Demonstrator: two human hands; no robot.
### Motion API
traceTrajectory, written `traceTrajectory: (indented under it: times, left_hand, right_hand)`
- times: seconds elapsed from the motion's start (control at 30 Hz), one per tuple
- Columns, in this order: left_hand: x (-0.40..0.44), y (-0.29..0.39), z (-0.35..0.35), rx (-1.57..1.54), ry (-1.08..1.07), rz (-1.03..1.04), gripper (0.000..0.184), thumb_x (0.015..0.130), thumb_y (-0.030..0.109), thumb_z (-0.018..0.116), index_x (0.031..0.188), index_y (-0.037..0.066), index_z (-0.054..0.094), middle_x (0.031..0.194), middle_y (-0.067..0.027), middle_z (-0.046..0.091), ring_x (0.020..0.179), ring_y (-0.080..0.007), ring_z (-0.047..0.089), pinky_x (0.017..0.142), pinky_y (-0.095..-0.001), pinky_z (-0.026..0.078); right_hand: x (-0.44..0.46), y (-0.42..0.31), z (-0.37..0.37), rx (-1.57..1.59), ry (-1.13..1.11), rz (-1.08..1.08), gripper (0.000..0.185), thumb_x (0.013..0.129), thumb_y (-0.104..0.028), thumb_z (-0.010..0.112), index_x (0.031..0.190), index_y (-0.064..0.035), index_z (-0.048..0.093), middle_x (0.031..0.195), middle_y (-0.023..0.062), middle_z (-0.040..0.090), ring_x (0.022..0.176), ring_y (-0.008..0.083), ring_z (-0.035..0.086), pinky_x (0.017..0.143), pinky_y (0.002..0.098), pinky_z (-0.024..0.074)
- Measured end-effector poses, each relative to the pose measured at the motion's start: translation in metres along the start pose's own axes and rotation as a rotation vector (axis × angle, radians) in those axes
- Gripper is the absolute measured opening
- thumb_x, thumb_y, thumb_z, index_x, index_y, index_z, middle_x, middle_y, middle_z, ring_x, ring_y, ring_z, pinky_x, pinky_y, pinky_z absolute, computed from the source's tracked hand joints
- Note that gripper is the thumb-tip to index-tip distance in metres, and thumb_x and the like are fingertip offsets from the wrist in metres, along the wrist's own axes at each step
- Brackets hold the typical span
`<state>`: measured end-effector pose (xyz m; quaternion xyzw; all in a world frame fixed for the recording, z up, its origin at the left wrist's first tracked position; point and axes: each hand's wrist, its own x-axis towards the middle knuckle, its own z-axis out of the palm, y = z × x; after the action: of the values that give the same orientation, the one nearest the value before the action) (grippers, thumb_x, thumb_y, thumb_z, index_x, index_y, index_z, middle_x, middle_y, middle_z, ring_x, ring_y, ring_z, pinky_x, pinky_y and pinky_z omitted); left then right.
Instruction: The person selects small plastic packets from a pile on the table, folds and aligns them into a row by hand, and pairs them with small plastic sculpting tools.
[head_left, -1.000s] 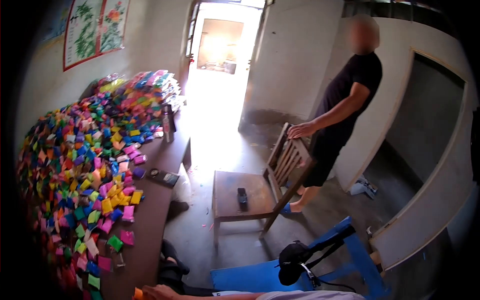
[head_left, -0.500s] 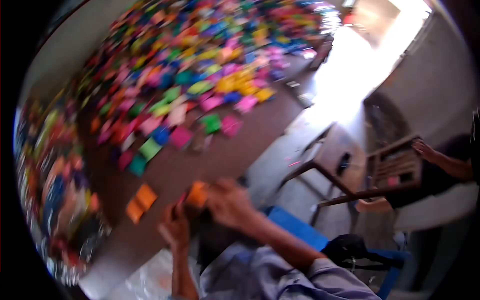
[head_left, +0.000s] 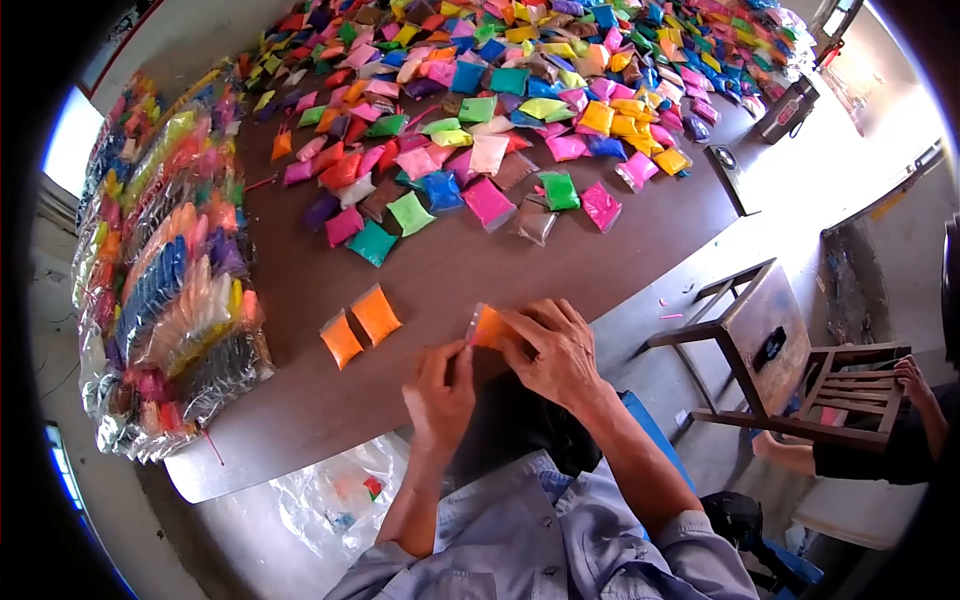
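Above the near edge of the brown table, a small clear packet with orange filling is held between both hands. My left hand pinches its left edge between thumb and fingertips. From the other side, my right hand grips it, and the fingers cover part of the packet. Two more orange packets, one to the left and one beside it, lie close together on the tabletop, left of my hands.
A large heap of colourful packets covers the table's far part. Big clear bags of packets stand at the left. A phone and a dark flask lie at the right edge. Another person's hand touches a wooden chair.
The view has turned and become sharp, so the table things appear shifted right. Both hands stay on the orange packet, and the two orange packets still lie on the table.
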<state>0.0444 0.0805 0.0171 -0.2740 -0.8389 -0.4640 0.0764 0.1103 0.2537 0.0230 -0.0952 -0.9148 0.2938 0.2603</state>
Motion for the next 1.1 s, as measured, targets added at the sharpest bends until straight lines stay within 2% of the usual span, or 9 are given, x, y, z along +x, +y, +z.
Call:
traceTrajectory:
  times: [0.03, 0.27, 0.37, 0.57, 0.67, 0.7, 0.9, 1.0, 1.1]
  left_hand:
    - [0.001, -0.001, 0.004, 0.032, 0.017, 0.076, 0.007, 0.095, 0.009, 0.073, 0.101, 0.005, 0.072, 0.09, -0.0134, 0.07, 0.077, -0.0337, 0.07, 0.065, -0.0377, 0.058]
    - [0.025, -0.005, 0.01, 0.341, -0.113, -0.011, 0.007, 0.093, 0.006, 0.074, 0.097, 0.003, 0.069, 0.088, -0.0145, 0.071, 0.077, -0.0334, 0.071, 0.064, -0.0394, 0.058]
    - [0.036, -0.006, 0.005, 0.263, -0.052, 0.098, 0.003, 0.097, 0.011, 0.069, 0.097, 0.009, 0.067, 0.088, -0.0101, 0.069, 0.075, -0.0333, 0.071, 0.061, -0.0401, 0.058]
    - [0.022, 0.002, 0.009, 0.242, -0.083, 0.186, 0.009, 0.099, 0.014, 0.067, 0.094, 0.007, 0.065, 0.087, -0.0103, 0.069, 0.074, -0.0334, 0.07, 0.061, -0.0401, 0.057]
    - [0.032, -0.008, 0.006, 0.298, -0.133, 0.052, 0.006, 0.092, 0.005, 0.073, 0.094, 0.001, 0.068, 0.088, -0.016, 0.07, 0.078, -0.0375, 0.07, 0.065, -0.0423, 0.056]
    - [0.034, -0.011, 0.004, 0.343, -0.135, 0.11, 0.007, 0.098, 0.013, 0.068, 0.096, 0.007, 0.066, 0.089, -0.0109, 0.07, 0.076, -0.0343, 0.07, 0.063, -0.0411, 0.057]
    - [0.029, 0.0, 0.006, 0.182, -0.097, 0.195, 0.009, 0.099, 0.016, 0.067, 0.096, 0.008, 0.067, 0.089, -0.0106, 0.07, 0.074, -0.0356, 0.069, 0.063, -0.0429, 0.057]
    - [0.025, -0.002, 0.01, 0.241, -0.145, 0.072, 0.004, 0.093, 0.004, 0.072, 0.093, 0.002, 0.068, 0.089, -0.0149, 0.072, 0.078, -0.0355, 0.071, 0.067, -0.0395, 0.057]
    - [0.035, -0.012, 0.007, 0.313, -0.144, 0.105, 0.005, 0.096, 0.01, 0.069, 0.094, 0.005, 0.067, 0.09, -0.0123, 0.071, 0.077, -0.0347, 0.07, 0.065, -0.041, 0.057]
  right_hand:
    - [-0.001, -0.001, 0.002, 0.009, -0.001, -0.002, 0.031, 0.077, -0.013, 0.08, 0.109, -0.0131, 0.078, 0.105, 0.0059, 0.069, 0.094, 0.0283, 0.065, 0.081, 0.0396, 0.0534]
    - [-0.012, 0.003, 0.018, -0.031, 0.16, -0.04, 0.036, 0.072, -0.019, 0.086, 0.106, -0.0115, 0.078, 0.1, 0.0063, 0.068, 0.093, 0.0285, 0.064, 0.082, 0.0403, 0.0523]
    - [-0.009, 0.003, 0.018, -0.028, 0.195, -0.036, 0.038, 0.07, -0.021, 0.087, 0.106, -0.0115, 0.078, 0.098, 0.0059, 0.068, 0.092, 0.0281, 0.064, 0.081, 0.0395, 0.0513]
    - [-0.012, 0.006, 0.022, 0.007, 0.25, -0.039, 0.038, 0.07, -0.025, 0.089, 0.105, -0.012, 0.077, 0.094, 0.0049, 0.067, 0.087, 0.0265, 0.063, 0.077, 0.0379, 0.049]
    - [-0.013, 0.006, 0.022, -0.007, 0.254, -0.043, 0.038, 0.071, -0.026, 0.089, 0.103, -0.0123, 0.076, 0.093, 0.0043, 0.067, 0.085, 0.026, 0.063, 0.077, 0.0377, 0.0486]
    - [-0.012, 0.006, 0.022, -0.004, 0.26, -0.048, 0.037, 0.071, -0.027, 0.089, 0.103, -0.0125, 0.076, 0.093, 0.004, 0.067, 0.085, 0.026, 0.063, 0.077, 0.0376, 0.0486]
    - [-0.014, 0.011, 0.023, 0.038, 0.293, -0.051, 0.034, 0.072, -0.026, 0.088, 0.1, -0.0114, 0.076, 0.094, 0.0042, 0.068, 0.084, 0.026, 0.063, 0.077, 0.0372, 0.0481]
    - [-0.015, 0.011, 0.023, 0.049, 0.298, -0.056, 0.033, 0.073, -0.026, 0.088, 0.099, -0.0108, 0.075, 0.095, 0.0046, 0.069, 0.085, 0.0263, 0.063, 0.077, 0.0373, 0.0478]
    - [-0.016, 0.013, 0.021, 0.049, 0.268, -0.067, 0.031, 0.073, -0.025, 0.087, 0.098, -0.0109, 0.074, 0.095, 0.005, 0.069, 0.086, 0.0264, 0.063, 0.077, 0.0373, 0.0475]
